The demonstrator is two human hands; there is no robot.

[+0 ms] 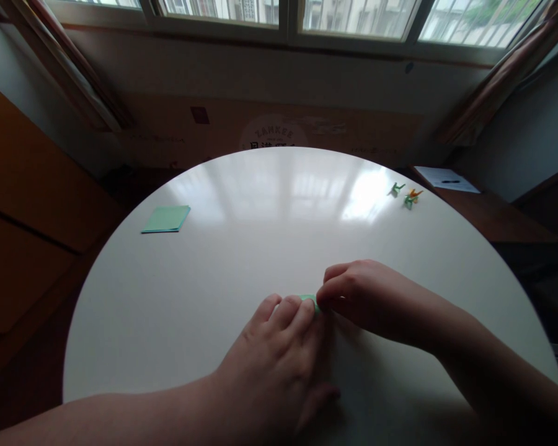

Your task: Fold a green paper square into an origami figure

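Near the table's middle, a small piece of green paper (308,298) shows between my hands; most of it is hidden under fingers. My left hand (279,353) lies over it with fingers bent and close together, their tips pressing it to the tabletop. From the right, my right hand (353,288) reaches in with its fingers closed in a pinch at the paper's right edge. How the paper is folded cannot be made out.
The round white table (242,248) carries a stack of green square paper (166,218) at left and small folded green and orange paper figures (411,197) at back right. Beyond the right edge, a brown surface holds a white sheet (446,179) with a pen (450,181).
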